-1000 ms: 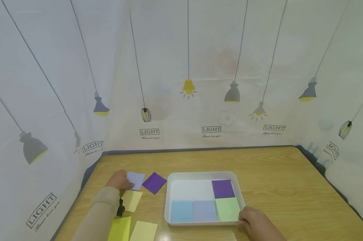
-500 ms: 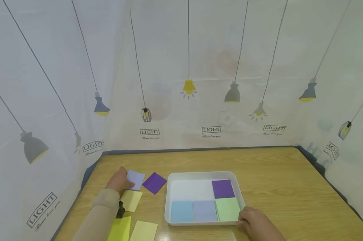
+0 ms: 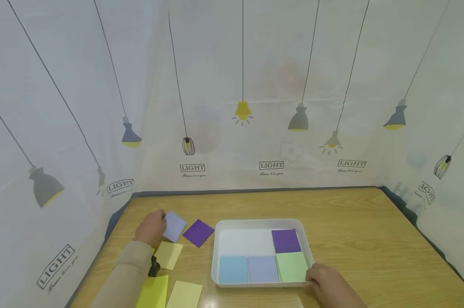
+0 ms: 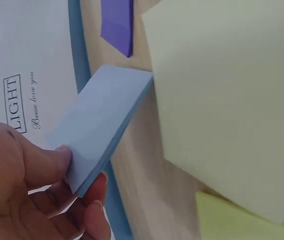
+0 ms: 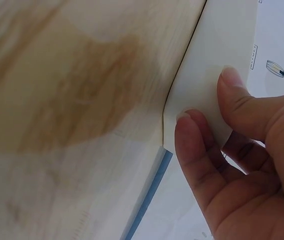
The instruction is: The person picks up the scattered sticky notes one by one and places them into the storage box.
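My left hand (image 3: 151, 229) pinches a lavender sticky note pad (image 3: 174, 226) by one corner, at the table's left. In the left wrist view the thumb lies on top of the pad (image 4: 107, 107) and fingers are beneath; its thick edge shows. My right hand (image 3: 329, 284) holds the near right corner of a white tray (image 3: 213, 261). Thumb and fingers meet the tray's outer wall (image 5: 201, 75) in the right wrist view. Inside the tray lie a light blue pad (image 3: 233, 269), another lavender pad (image 3: 262, 269), a light green pad (image 3: 291, 267) and a dark purple pad (image 3: 286, 241).
Another dark purple pad (image 3: 198, 233) lies between the left hand and the tray. Two pale yellow pads (image 3: 169, 255) and a bright yellow pad (image 3: 155, 291) lie nearer, by the left forearm. The wooden table (image 3: 355, 231) ends at a lamp-printed cloth (image 3: 232, 85).
The left hand has lifted the lavender pad slightly and moved it a little away from me, turning it. The right hand and the tray have stayed in place.
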Demonstrator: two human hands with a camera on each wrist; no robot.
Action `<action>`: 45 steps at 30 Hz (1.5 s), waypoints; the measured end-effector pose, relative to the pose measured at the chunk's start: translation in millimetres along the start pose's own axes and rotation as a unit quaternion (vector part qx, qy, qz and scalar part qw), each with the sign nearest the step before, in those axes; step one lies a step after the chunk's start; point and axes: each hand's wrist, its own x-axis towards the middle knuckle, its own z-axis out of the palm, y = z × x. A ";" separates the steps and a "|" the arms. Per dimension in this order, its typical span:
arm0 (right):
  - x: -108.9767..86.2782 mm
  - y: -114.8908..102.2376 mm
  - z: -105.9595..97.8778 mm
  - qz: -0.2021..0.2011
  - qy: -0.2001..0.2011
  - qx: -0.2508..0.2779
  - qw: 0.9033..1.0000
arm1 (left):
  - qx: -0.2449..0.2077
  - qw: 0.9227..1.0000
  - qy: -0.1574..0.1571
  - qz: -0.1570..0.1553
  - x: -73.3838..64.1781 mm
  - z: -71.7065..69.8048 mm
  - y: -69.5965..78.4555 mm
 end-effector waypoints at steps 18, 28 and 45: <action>-0.4 -3.2 -0.2 0.015 0.001 0.005 1.000 | 0.005 0.994 0.052 0.100 -5.1 -9.0 53.8; -0.8 -5.9 2.4 0.023 0.010 -0.004 1.000 | 0.000 0.991 0.036 0.133 -16.5 -11.2 88.8; 5.3 -18.0 -1.7 0.079 -0.023 -0.031 0.996 | -0.001 0.978 0.038 0.207 -26.7 -7.4 131.3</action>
